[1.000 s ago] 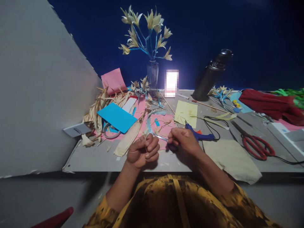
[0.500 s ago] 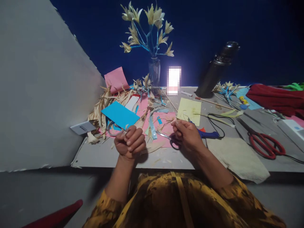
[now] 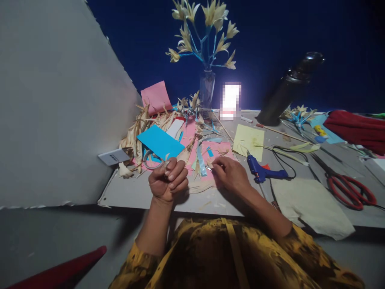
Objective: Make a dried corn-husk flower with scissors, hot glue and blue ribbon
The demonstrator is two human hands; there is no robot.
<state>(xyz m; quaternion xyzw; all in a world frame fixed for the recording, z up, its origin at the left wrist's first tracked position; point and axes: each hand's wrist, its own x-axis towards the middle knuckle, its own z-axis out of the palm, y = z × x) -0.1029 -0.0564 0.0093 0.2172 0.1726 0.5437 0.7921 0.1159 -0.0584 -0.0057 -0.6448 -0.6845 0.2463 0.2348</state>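
Observation:
My left hand [image 3: 169,180] is raised over the front of the table, its fingers curled shut. The pale, pointed tip of a small dried husk piece [image 3: 166,159] sticks up between thumb and fingers. Palm down, my right hand [image 3: 230,172] lies over a pair of small scissors [image 3: 208,168]; only the blade end shows beyond the fingers. The handles are covered, and I cannot tell if the fingers grip them. A light-blue ribbon strip [image 3: 200,156] lies just left of the scissors. A blue card [image 3: 160,141] rests behind my left hand.
To the right lie a blue glue gun [image 3: 264,171], a cream cloth [image 3: 311,204] and large red-handled scissors [image 3: 350,186]. Behind stand a vase [image 3: 207,90] of husk flowers and a dark flask [image 3: 282,94]. Dried husks [image 3: 135,136] are heaped at left beside a pale wall panel [image 3: 69,100].
My right hand has moved down and left onto the small scissors, hiding their handles. My left hand stays closed at nearly the same spot. The view has swung slightly left, uncovering the glue gun.

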